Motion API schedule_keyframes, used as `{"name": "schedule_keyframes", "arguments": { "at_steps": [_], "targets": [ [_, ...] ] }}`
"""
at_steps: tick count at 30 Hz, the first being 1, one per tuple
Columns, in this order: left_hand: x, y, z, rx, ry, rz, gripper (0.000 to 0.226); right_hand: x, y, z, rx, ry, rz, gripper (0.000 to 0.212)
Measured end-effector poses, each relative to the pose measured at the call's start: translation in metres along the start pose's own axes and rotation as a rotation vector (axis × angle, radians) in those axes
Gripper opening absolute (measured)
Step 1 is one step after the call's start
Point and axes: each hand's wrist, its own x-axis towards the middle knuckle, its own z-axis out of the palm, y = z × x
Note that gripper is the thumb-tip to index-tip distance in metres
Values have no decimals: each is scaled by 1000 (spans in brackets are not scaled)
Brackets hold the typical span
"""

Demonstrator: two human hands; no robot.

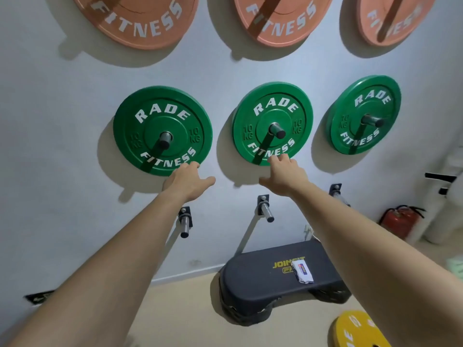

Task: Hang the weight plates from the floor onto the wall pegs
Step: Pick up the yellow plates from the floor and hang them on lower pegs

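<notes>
The yellow rubber-coated weight plate [360, 330] lies on the beige floor [175, 309] at 5 o'clock in the view, untouched. Expect a heavy, rigid disc with a matte, grippy face; take its rim at 3 and 9 o'clock. The left hand [186, 180] and right hand [285, 171] are spread, gripping nothing, fingertips at the 6 o'clock rims of the left green disc [162, 130] and middle green disc [273, 122]. A bare steel cylindrical peg [266, 211] projects below.

Mid-frame, three round green rubber weight plates [160, 111] each read "RADE FITNESS" and "10 KG" in white. Up top, the round orange plates [140, 28] show "FITNESS". Lower centre, the black plastic step platform [263, 279] carries "JOINFIT" in yellow.
</notes>
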Motion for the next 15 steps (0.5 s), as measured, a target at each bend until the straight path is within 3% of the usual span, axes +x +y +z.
{"name": "schedule_keyframes", "arguments": {
  "at_steps": [8,15],
  "targets": [
    [-40,110,85,-21,-131,111,74,-69,127,19,1,-80,163,67],
    [-89,229,225,-19,-302,138,68,-144,289,66,57,-176,292,69]
  ]
}}
